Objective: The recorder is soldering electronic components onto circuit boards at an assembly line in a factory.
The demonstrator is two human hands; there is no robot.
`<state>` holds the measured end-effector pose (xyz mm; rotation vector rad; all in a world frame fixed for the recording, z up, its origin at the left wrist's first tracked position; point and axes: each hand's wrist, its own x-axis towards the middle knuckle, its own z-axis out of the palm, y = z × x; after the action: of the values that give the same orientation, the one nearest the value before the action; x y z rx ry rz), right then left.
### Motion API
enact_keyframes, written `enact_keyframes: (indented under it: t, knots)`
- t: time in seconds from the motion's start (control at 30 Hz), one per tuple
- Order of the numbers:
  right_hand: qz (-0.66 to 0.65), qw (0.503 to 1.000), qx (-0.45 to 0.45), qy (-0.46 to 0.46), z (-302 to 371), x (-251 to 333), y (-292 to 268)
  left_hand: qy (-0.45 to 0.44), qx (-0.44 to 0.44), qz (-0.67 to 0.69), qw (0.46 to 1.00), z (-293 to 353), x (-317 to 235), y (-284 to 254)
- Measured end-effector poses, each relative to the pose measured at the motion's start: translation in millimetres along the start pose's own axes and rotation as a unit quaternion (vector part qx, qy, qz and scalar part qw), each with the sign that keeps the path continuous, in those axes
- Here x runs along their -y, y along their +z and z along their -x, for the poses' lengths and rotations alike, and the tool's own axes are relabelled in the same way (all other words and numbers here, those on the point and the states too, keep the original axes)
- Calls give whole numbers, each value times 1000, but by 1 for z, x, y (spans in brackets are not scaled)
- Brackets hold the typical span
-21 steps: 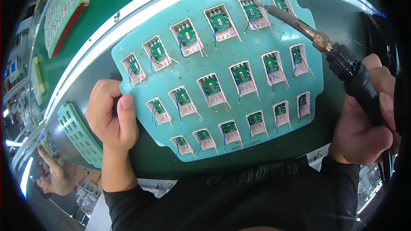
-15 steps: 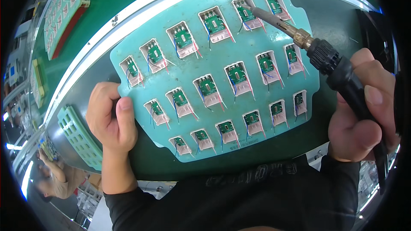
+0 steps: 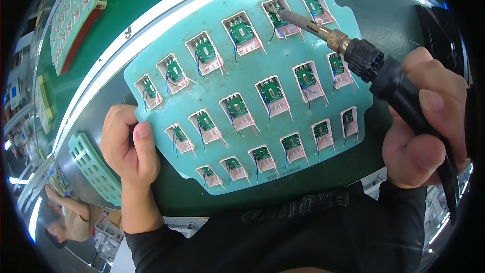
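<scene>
A teal pocketed tray (image 3: 212, 87) tilts across the middle of the view, with rows of pockets that each hold a white plastic housing, a green circuit board and thin red, blue and black wires. My left hand (image 3: 129, 144) closes on its left edge, thumb on top. In my right hand (image 3: 429, 121) is a soldering iron (image 3: 386, 78) with a black handle, fingers wrapped round the grip. The iron's tip reaches the upper part of a circuit board (image 3: 276, 18) in the far row, second from the right; its exact contact is too small to tell.
A green slotted tray (image 3: 93, 167) lies at the left. Beyond the white rail (image 3: 113, 53), another filled tray with a red side (image 3: 83, 35) rests on a green surface. A person (image 3: 76, 217) sits at the lower left. Dark equipment (image 3: 439, 40) stands at the far right.
The teal tray has shifted slightly left in the picture, and the soldering iron has moved left with it. Its tip stays at the same pocket. Both hands keep their grips.
</scene>
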<state>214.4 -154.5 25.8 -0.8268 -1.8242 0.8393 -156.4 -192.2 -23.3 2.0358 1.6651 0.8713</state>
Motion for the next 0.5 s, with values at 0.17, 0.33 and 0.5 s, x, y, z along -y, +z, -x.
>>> enact_keyframes:
  t: [0.17,0.33,0.5]
  knots:
    - [-10,1000,-4,1,2,0,1,-8,-2,-2,1000,2,1,-1]
    - [-22,1000,-9,1,12,-2,-11,-8,-1,-6,1000,4,2,-3]
    - [-23,1000,-20,2,3,-16,-15,-4,1,-2,1000,1,1,-1]
